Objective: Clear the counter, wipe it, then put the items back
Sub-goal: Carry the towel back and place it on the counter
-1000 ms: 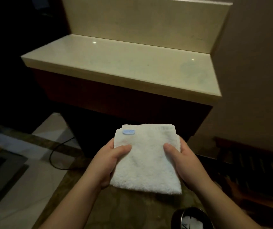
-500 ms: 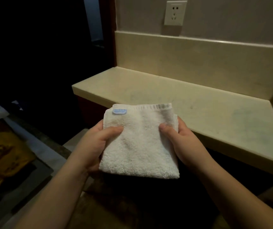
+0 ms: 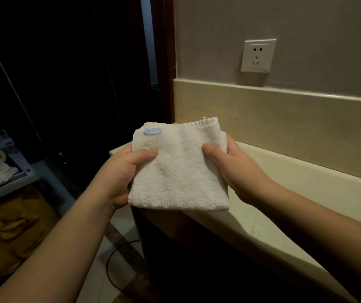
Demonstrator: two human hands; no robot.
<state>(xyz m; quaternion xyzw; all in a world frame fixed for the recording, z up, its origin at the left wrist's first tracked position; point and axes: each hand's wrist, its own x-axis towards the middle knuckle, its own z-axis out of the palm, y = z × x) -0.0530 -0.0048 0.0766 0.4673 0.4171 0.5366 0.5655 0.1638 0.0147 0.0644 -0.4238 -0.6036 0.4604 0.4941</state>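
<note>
A folded white towel with a small blue label near its top left corner is held up in front of me. My left hand grips its left edge, thumb on the front. My right hand grips its right edge the same way. The towel hangs over the left end of the cream stone counter, which shows no items on its visible surface.
A wall socket sits above the counter's stone backsplash. At the left stands a grey cart with white cloths and a yellow bag. A black cable lies on the tiled floor.
The view has swung up and left and come closer to the counter. The towel, held in both hands, now sits over the counter's left end; the socket and cart came into view.
</note>
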